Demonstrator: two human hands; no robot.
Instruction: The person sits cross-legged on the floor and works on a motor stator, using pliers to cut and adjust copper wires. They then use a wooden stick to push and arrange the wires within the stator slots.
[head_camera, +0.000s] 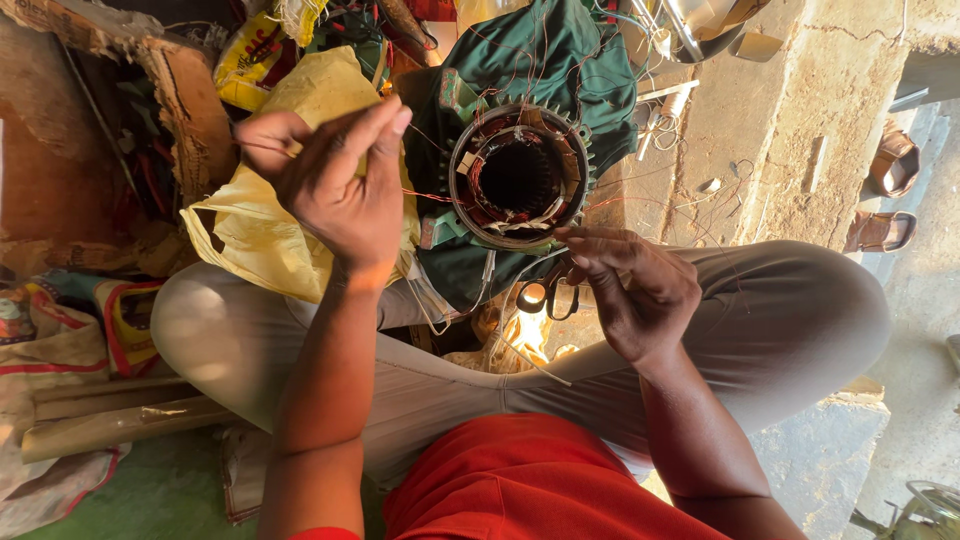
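Copper wire (430, 196), thin and reddish, runs from the left hand (335, 185) across to the motor stator (517, 178) that stands on edge in front of the person's crossed legs. The left hand is raised above the left knee, its thumb and forefinger pinched together on the wire, the other fingers loosely curled. The right hand (630, 290) sits lower, just below the stator's rim, with its fingertips drawn together as if pinching a strand; the strand itself is too fine to make out, so I cannot tell for sure that it holds one. The stator is a round ring with a toothed green housing, copper windings inside its bore and pale strips of paper tucked among them. Loose strands of wire trail from it in several directions.

Scissors (545, 293) with dark handles lie just under the right hand, between it and the stator's lower edge. A yellow plastic bag (265, 235) lies crumpled behind the left hand, resting against the left knee. A green cloth (560, 55) is heaped behind the stator. The person wears pale trousers (780, 320) and a red shirt (520, 480). Two brown sandals (885, 195) rest on the concrete floor (780, 130) well off to the right.
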